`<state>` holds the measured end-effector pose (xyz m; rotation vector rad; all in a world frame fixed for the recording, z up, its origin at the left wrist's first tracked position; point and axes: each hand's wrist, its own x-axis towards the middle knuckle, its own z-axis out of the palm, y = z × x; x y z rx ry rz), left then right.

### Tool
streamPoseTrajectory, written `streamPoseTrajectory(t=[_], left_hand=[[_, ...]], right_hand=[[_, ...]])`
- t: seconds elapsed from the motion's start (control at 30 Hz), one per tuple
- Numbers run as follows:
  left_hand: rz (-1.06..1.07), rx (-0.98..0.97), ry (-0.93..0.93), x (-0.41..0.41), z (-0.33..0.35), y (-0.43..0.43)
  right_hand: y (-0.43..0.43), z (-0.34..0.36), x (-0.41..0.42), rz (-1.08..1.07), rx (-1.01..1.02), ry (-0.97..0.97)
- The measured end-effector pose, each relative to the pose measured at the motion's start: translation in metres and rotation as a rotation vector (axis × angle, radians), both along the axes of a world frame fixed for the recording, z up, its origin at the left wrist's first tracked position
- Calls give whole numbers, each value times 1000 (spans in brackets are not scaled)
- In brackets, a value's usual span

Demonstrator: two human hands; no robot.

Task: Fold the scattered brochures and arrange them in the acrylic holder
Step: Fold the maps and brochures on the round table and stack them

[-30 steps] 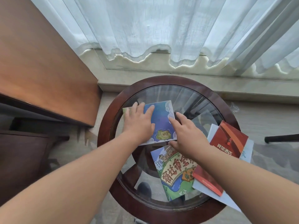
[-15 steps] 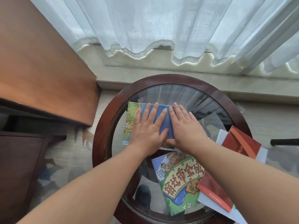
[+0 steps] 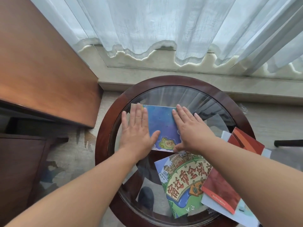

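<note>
1. Since half a second ago the hands have slid apart. The left hand (image 3: 136,128) now presses the blue brochure (image 3: 161,122) at its left edge and the right hand (image 3: 190,130) at its right, both flat with fingers straight, gripping nothing.
2. The blue brochure lies flat at frame centre on the table (image 3: 114,115), its top edge toward the curtain (image 3: 164,22). It looks nearly square, so its long axis is unclear.

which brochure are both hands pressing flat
The blue brochure with the yellow-green blob, farthest from the person: left hand and right hand lie flat on it. The green cartoon-map brochure and the red brochure lie nearer, with no hand on them.
</note>
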<state>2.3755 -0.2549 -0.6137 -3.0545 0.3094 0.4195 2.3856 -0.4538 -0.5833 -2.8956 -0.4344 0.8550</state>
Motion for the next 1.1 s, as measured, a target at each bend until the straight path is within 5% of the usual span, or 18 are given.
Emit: streamPoseTrajectory(t=[0.1,0.27,0.43,0.67,0.83,1.1], left_hand=[[-69,-142,62,-13,-6,-44],[-127,-74,61,-19,-10,-10],[-10,9,103,-27,0,47],[101,-106,104,-7,17,-10],[-268,-360,-87,-43,44,-36],[31,-212,274,-70,40,-60]], right_hand=[[2,-4,-2,2,18,-36],[-3,-4,0,-2,6,-12],[2,4,-1,-36,-10,7],[-6,9,-26,-30,16,-85],[-18,12,-28,-140,39,-70],[-18,6,-44,-264,61,-92]])
